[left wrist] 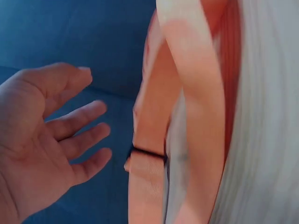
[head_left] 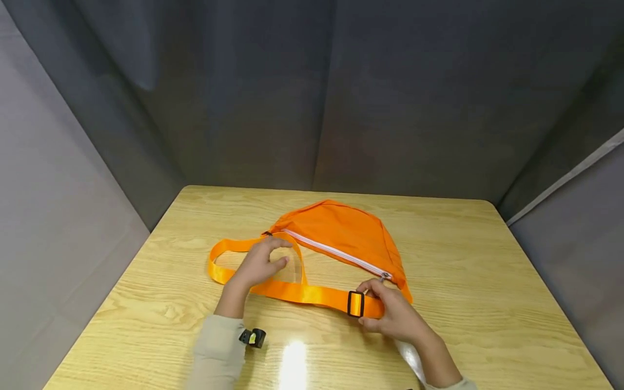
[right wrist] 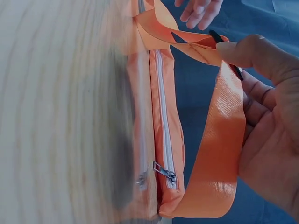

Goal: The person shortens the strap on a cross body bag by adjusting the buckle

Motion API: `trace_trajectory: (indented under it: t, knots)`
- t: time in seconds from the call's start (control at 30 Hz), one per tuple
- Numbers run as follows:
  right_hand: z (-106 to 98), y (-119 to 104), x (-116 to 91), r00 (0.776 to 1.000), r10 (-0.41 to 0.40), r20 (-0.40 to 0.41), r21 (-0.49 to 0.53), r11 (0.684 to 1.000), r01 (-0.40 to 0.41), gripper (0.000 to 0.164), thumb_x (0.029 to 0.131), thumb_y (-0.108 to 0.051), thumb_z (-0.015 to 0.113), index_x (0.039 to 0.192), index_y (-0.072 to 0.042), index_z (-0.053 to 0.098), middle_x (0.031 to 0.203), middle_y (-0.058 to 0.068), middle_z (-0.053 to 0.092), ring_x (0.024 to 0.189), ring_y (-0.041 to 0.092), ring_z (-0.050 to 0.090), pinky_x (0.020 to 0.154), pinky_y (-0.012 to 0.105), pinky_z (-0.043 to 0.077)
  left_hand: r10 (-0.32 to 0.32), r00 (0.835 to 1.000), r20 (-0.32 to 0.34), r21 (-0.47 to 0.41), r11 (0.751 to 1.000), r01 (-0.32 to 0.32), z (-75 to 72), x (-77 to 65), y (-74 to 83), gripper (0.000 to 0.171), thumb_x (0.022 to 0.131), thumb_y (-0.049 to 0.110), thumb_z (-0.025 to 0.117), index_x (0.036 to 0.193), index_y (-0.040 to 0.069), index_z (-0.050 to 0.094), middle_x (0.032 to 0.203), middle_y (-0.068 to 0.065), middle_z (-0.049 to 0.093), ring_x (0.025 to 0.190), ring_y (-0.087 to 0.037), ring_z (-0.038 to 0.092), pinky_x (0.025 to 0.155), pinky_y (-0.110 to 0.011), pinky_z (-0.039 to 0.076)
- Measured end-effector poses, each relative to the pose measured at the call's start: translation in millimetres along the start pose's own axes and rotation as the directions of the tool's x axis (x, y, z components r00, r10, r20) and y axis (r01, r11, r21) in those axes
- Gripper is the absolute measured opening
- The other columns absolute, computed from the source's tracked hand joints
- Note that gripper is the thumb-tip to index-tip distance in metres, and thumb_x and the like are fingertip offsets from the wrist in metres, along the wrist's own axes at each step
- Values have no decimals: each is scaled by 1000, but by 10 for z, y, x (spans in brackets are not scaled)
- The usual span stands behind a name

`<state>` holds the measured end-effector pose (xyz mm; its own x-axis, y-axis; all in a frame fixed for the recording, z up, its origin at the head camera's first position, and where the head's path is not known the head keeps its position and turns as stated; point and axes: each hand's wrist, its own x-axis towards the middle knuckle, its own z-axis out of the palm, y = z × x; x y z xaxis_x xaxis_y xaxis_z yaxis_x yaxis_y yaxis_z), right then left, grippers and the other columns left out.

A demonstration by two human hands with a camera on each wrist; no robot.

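Note:
An orange waist bag point(head_left: 341, 230) lies on the table, its white zipper point(head_left: 336, 252) facing the person and the metal zipper pull point(right wrist: 164, 172) at the right end. From the bag runs a wide orange strap point(head_left: 307, 294), looped out to the left. My right hand point(head_left: 397, 314) pinches the strap at its black slide buckle point(head_left: 356, 304), thumb against the near edge. My left hand point(head_left: 260, 264) hovers over the strap's left loop with fingers spread, holding nothing. In the left wrist view, the left hand point(left wrist: 56, 135) is apart from the strap.
The wooden table point(head_left: 487, 292) carries the bag near its middle. Dark curtains point(head_left: 317, 97) hang behind its far edge, with pale grey cloth point(head_left: 63, 216) on the left side. A small black device point(head_left: 253, 338) is on the left wrist.

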<state>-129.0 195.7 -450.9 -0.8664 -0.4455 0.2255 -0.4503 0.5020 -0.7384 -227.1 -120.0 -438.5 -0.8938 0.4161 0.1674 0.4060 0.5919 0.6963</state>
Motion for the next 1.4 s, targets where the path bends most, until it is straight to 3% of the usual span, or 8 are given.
trace_trajectory:
  t: [0.17, 0.27, 0.43, 0.57, 0.73, 1.03, 1.23, 1.4]
  knots:
    - [-8, 31, 13, 1000, 7, 19, -44, 999, -6, 52, 65, -3, 80, 108, -12, 53, 82, -5, 58, 72, 9, 53, 65, 28, 46, -68, 997, -47, 113, 991, 73, -103, 223, -214, 30, 87, 12, 65, 116, 7, 64, 119, -13, 55, 106, -30, 50, 89, -50, 38]
    - [5, 39, 23, 1000, -4, 24, -62, 998, 5, 53, 66, -5, 80, 112, -12, 56, 91, -4, 61, 76, 9, 54, 69, 29, 47, -109, 992, -61, 154, 981, 117, -129, 320, -325, 29, 85, 10, 65, 114, 6, 65, 118, -14, 55, 112, -33, 48, 92, -55, 33]
    - [18, 57, 49, 999, -33, 40, -100, 994, 37, 54, 67, -8, 80, 117, -14, 60, 113, -4, 61, 95, 11, 56, 82, 34, 47, -205, 978, -39, 160, 965, 209, -149, 409, -543, 30, 87, 13, 63, 117, 8, 64, 116, -13, 55, 109, -34, 48, 90, -57, 31]
    - [6, 86, 65, 996, -63, 58, -111, 991, 69, 54, 68, -8, 79, 118, -14, 60, 115, -4, 61, 105, 16, 55, 87, 39, 45, -275, 961, -16, 144, 951, 274, -146, 412, -658, 30, 89, 17, 62, 118, 11, 64, 111, -9, 59, 102, -30, 52, 87, -53, 34]
    - [-12, 120, 77, 995, -81, 66, -106, 991, 87, 52, 70, -10, 79, 119, -12, 60, 116, -2, 61, 107, 19, 55, 87, 42, 45, -274, 962, 0, 87, 958, 273, -145, 393, -682, 29, 90, 19, 62, 117, 9, 64, 96, -8, 60, 81, -25, 51, 72, -39, 42]
    - [-28, 140, 80, 999, 40, 30, -90, 995, -37, 42, 80, -37, 72, 113, -12, 63, 108, -2, 63, 88, 15, 56, 77, 36, 47, -336, 942, -16, -67, 940, 335, -100, 364, -661, 21, 92, 27, 59, 101, 9, 64, 82, -13, 62, 62, -19, 49, 55, -29, 41]
    - [-82, 196, 60, 995, 104, 10, -137, 985, -101, 32, 85, -34, 67, 110, -14, 63, 105, 0, 64, 90, 19, 57, 77, 40, 46, -373, 925, -72, -106, 925, 365, -52, 326, -652, 15, 88, 23, 62, 91, 9, 63, 71, -15, 61, 52, -15, 47, 51, -26, 38]
    - [-207, 276, 18, 998, 69, -5, -235, 970, -68, 27, 86, -28, 66, 109, -14, 65, 98, -2, 66, 75, 8, 54, 69, 33, 46, -385, 920, -79, -125, 919, 374, -47, 305, -660, 14, 87, 21, 64, 94, 9, 62, 70, -12, 61, 55, -16, 48, 53, -27, 39]
